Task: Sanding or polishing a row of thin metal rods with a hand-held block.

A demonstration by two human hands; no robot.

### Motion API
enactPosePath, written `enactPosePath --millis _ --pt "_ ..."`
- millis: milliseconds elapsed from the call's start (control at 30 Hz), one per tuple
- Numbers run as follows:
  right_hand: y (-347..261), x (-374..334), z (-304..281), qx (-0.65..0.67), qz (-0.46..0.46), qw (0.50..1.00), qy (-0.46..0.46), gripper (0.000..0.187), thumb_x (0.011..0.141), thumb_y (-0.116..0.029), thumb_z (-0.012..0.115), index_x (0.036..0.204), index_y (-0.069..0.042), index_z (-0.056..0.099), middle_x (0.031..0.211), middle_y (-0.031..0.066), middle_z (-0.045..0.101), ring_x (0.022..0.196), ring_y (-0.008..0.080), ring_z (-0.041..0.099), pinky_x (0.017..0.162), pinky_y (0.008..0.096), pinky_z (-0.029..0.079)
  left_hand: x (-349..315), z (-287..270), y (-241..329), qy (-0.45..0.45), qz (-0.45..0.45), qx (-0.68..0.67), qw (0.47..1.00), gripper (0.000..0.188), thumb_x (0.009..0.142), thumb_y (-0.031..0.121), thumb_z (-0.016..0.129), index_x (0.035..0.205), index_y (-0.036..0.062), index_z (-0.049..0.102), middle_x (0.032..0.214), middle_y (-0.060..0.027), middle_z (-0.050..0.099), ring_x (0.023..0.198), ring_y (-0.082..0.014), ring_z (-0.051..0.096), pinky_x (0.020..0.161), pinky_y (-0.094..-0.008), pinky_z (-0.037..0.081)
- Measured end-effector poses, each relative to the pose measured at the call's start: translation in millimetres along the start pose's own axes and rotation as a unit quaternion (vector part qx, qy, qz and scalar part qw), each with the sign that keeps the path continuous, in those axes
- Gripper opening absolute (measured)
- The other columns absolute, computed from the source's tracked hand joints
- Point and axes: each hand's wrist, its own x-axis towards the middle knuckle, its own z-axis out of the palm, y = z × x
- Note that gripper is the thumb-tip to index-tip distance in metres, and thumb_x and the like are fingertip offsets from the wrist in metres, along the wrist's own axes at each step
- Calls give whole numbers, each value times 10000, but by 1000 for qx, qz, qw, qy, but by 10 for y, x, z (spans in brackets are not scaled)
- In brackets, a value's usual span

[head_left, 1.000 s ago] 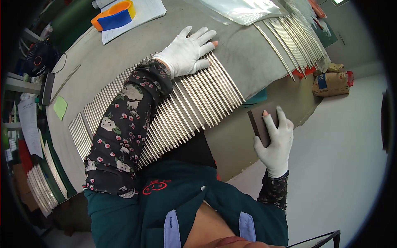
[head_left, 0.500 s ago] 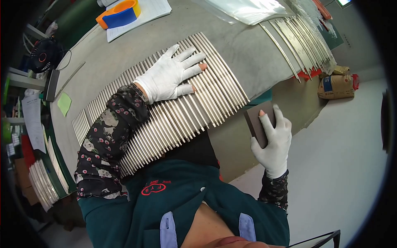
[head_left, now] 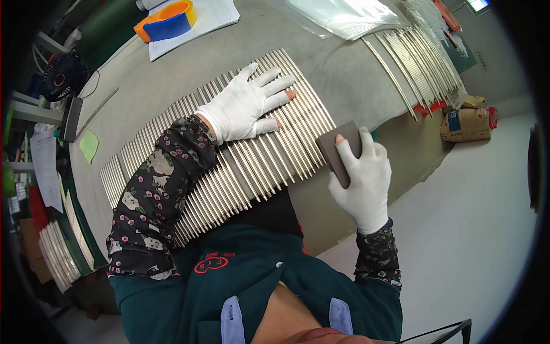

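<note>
A row of thin, shiny metal rods (head_left: 229, 180) lies side by side on the grey tabletop, with the near ends sticking out past its front edge. My left hand (head_left: 246, 106), in a white glove with some bare fingertips, rests flat across the rods, fingers spread. To the right, my gloved right hand (head_left: 366, 180) grips a dark grey sanding block (head_left: 332, 156) between thumb and fingers. The block is at the near right ends of the rods; whether it touches them I cannot tell.
More rods (head_left: 421, 71) lie at the far right beside clear plastic bags (head_left: 349, 17). An orange and blue tape dispenser (head_left: 169, 23) sits on papers at the far left. A green slip (head_left: 89, 145), a small fan (head_left: 60, 77) and a brown sack (head_left: 465, 123) surround the table.
My right hand has brought the sanding block left and up toward the rod ends. My left hand has shifted slightly right, still flat on the rods, some of which have moved apart.
</note>
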Motion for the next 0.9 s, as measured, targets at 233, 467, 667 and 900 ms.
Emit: enactPosePath --millis 233,467,667,900 --pt "45 35 -42 -6 -27 1000 -3 587 632 -176 714 1205 -121 600 1295 254 483 965 333 541 770 408 474 1 -12 7 -17 -5 -18 1000 646 886 466 502 1417 111 405 1534 -108 304 1421 -344 254 1147 -576 147" --pt "228 -747 -171 35 96 995 -3 602 595 -104 696 1189 -124 605 1308 248 474 1039 373 506 880 461 444 26 55 -11 21 18 13 1000 633 904 468 479 1411 96 405 1523 -109 322 1413 -341 267 1144 -569 163" --pt "95 -630 -171 37 90 995 -23 616 596 -127 709 1205 -126 612 1319 229 470 1049 374 500 899 458 438 103 48 -19 13 6 20 1000 601 923 450 468 1399 88 407 1510 -133 328 1403 -354 277 1136 -565 191" --pt "143 -809 -144 36 113 993 -21 591 610 -138 713 1193 -123 615 1324 239 460 1053 375 501 896 458 440 -371 -185 -14 56 31 -8 998 717 949 590 344 1493 131 259 1544 -189 227 1411 -395 241 1134 -570 175"
